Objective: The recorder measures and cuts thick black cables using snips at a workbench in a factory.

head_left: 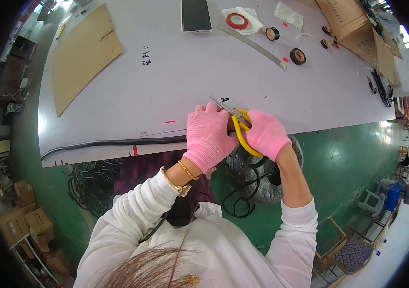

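My left hand (208,134), in a pink glove, is closed over the end of a black cable (113,142) that runs along the near edge of the white table (175,77). My right hand (266,134), also in a pink glove, grips yellow-handled scissors (237,126). Their metal blades point up and left, past my left hand's fingers. The two hands are close together at the table's front edge. The spot where the blades meet the cable is hidden by my left hand.
A brown cardboard sheet (83,53) lies far left. A phone (196,15), red tape roll (237,20), metal ruler (252,45) and black tape rolls (297,56) lie at the back. A cardboard box (358,29) stands far right. Coiled black cables (250,185) hang below the table.
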### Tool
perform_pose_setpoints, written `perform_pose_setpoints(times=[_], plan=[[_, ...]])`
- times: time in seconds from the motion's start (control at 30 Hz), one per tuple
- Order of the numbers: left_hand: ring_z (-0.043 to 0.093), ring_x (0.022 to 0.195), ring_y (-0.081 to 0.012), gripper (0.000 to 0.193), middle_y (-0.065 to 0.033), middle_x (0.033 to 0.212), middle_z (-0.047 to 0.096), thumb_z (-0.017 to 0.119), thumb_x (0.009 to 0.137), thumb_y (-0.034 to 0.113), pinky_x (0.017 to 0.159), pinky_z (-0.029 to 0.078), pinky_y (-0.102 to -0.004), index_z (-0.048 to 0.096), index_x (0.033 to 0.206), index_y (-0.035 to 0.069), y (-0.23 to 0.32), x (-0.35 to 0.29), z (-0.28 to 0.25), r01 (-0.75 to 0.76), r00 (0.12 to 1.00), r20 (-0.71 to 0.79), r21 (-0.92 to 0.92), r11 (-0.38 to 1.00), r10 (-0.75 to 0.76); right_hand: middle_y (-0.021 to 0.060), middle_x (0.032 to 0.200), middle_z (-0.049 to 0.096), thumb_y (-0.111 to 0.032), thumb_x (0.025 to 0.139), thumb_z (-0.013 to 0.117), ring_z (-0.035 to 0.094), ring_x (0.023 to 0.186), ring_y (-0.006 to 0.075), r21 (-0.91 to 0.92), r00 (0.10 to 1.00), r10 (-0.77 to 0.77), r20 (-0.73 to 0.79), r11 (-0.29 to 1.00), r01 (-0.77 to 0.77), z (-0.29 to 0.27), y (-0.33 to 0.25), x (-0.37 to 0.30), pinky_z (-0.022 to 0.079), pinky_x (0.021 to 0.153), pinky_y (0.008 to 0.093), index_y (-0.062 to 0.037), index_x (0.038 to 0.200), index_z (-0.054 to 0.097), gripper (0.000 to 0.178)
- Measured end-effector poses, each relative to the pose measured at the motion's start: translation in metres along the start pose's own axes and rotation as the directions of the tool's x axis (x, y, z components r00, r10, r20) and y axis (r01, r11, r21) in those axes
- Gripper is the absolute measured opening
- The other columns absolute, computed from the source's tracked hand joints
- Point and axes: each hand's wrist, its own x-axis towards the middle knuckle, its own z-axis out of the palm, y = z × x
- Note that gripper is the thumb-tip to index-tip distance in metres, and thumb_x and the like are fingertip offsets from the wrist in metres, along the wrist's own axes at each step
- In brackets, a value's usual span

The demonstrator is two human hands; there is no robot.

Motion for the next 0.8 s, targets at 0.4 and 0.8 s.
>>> perform_pose_setpoints(times=[0.4, 0.8], plan=[[0.060, 0.075, -0.0306, 0.012, -0.0104, 0.075, 0.061, 0.063, 0.075, 0.015, 0.068, 0.049, -0.0401, 0.068, 0.084, 0.009, -0.020, -0.013, 0.003, -0.323, 0.946, -0.038, -0.180, 0.929, 0.321, 0.0059, 0.083, 0.055, -0.005, 0.082, 0.069, 0.054, 0.074, 0.0129, 0.613, 0.881, -0.011, -0.473, 0.714, 0.338, 0.037, 0.012, -0.057, 0.046, 0.069, 0.0261, -0.0018, 0.094, 0.051, 0.022], [0.047, 0.061, -0.0113, 0.008, -0.0083, 0.065, 0.053, 0.060, 0.075, 0.003, 0.060, 0.045, -0.0262, 0.062, 0.082, -0.002, -0.016, -0.054, -0.057, 0.036, 0.935, 0.299, -0.613, 0.789, 0.190, -0.0029, 0.084, 0.055, -0.021, 0.096, 0.057, 0.046, 0.065, 0.0068, 0.974, 0.972, 0.055, -0.227, 0.025, 0.226, 0.192, -0.038, -0.147, 0.039, 0.055, 0.0210, -0.0118, 0.099, 0.058, 0.010]])
